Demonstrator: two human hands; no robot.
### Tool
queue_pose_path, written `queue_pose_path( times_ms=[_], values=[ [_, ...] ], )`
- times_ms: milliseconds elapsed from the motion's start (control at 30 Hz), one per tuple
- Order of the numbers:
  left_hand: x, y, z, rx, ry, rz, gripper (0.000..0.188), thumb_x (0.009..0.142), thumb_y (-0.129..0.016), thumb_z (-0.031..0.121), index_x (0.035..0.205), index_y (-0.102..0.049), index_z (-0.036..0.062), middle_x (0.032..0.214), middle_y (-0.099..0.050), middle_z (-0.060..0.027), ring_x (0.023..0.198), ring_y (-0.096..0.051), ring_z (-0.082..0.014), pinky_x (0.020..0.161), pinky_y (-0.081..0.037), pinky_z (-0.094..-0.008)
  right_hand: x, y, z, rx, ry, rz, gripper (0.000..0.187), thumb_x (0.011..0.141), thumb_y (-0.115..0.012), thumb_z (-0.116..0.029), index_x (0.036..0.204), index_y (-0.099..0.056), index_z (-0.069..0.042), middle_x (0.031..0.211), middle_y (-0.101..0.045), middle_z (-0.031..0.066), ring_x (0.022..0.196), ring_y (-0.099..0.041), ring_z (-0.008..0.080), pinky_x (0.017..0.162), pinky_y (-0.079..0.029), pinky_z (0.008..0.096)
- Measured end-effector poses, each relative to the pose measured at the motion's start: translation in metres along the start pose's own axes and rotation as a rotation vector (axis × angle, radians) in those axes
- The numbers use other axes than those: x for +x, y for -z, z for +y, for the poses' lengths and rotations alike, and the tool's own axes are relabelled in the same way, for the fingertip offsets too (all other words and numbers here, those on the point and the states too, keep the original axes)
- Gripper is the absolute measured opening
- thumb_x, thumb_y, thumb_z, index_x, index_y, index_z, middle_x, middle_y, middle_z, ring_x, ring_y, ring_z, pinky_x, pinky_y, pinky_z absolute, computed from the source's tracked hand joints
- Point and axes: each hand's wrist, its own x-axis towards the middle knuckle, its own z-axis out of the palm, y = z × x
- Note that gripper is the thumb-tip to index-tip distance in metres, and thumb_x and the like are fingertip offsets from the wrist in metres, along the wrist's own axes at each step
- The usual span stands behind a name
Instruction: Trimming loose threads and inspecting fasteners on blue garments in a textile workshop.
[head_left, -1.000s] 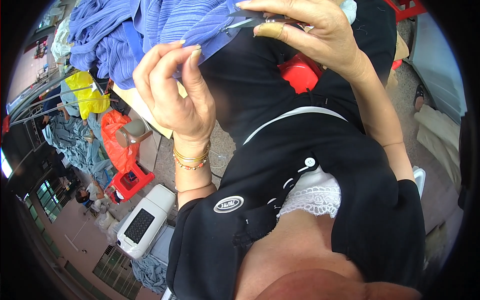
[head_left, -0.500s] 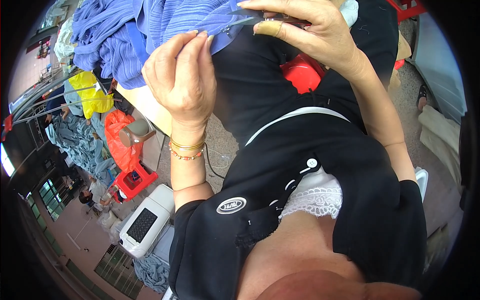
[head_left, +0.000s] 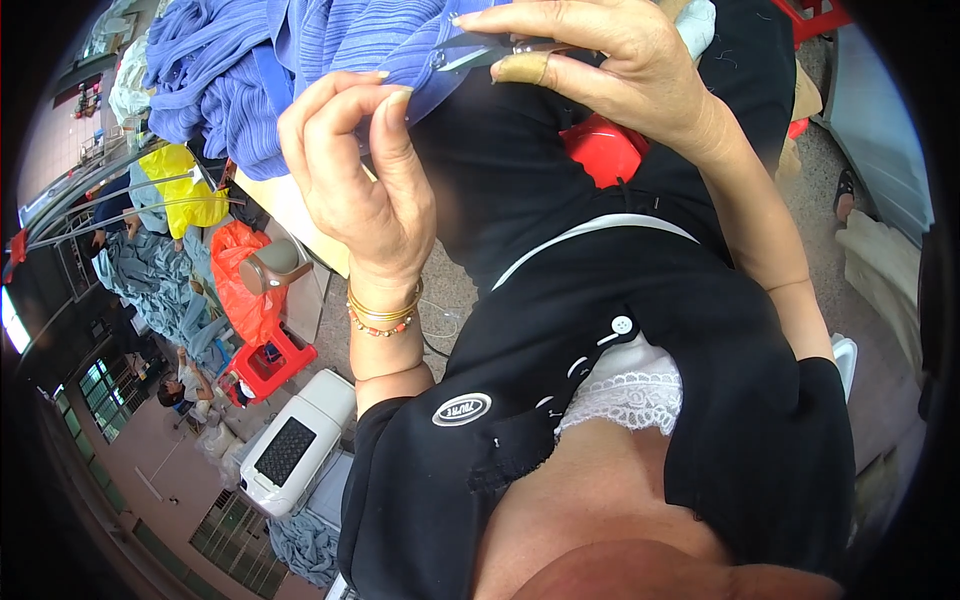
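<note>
A blue ribbed knit garment point(head_left: 370, 40) lies in folds over the table edge and across my lap. At its near edge, my left hand point(head_left: 360, 180) has thumb and fingers pinched on the cloth; the exact grip is partly hidden behind the fingers. My right hand point(head_left: 620, 70) holds small thread snips point(head_left: 465, 55), their blades parted and pointing left at the garment's edge. A few small shiny beads or buttons show beside the blade tips. A tan covering wraps the right thumb.
Light tabletop point(head_left: 300, 215) at left. Beyond it are a yellow bag point(head_left: 190, 190), an orange-red bag point(head_left: 245, 285), a red stool point(head_left: 265, 365) and a white machine housing point(head_left: 298, 440). Piles of grey-blue cloth point(head_left: 155, 275) lie farther off, near another person point(head_left: 185, 385).
My left thumb has dropped lower and the hand has opened out somewhat. The snips have shifted slightly left and down, with the blades farther over the cloth edge.
</note>
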Motion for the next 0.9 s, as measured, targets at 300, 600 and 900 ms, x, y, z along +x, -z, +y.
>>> queue_pose_path(
  times_ms=[300,600,900],
  values=[
    [-0.003,-0.001,-0.009,-0.124,0.132,0.069,0.007,0.094,-0.064,0.007,0.094,-0.062,-0.0004,0.099,-0.062,-0.0108,0.092,-0.060,-0.0214,0.084,-0.048,-0.0314,-0.003,-0.003,0.001,-0.093,-0.004,0.004,0.034,0.081,-0.078,-0.008,0.112,-0.070,0.001,0.082,-0.058,0.0101,0.067,-0.057,0.0194,0.060,-0.046,0.0285],
    [0.000,-0.006,-0.002,-0.203,0.150,0.072,0.005,0.093,-0.064,0.004,0.094,-0.062,-0.0004,0.097,-0.062,-0.0103,0.091,-0.059,-0.0209,0.083,-0.048,-0.0308,0.004,-0.009,-0.001,-0.094,0.011,0.023,0.030,0.082,-0.078,-0.009,0.109,-0.070,0.002,0.082,-0.059,0.0104,0.068,-0.059,0.0204,0.060,-0.047,0.0295],
    [0.003,-0.011,-0.001,-0.261,0.145,0.063,0.005,0.093,-0.064,0.004,0.094,-0.062,-0.0004,0.096,-0.062,-0.0104,0.090,-0.059,-0.0205,0.081,-0.047,-0.0303,0.007,-0.010,-0.004,-0.170,0.003,0.058,0.024,0.083,-0.077,-0.010,0.104,-0.072,-0.001,0.079,-0.059,0.0098,0.066,-0.060,0.0211,0.058,-0.048,0.0295]
  ],
)
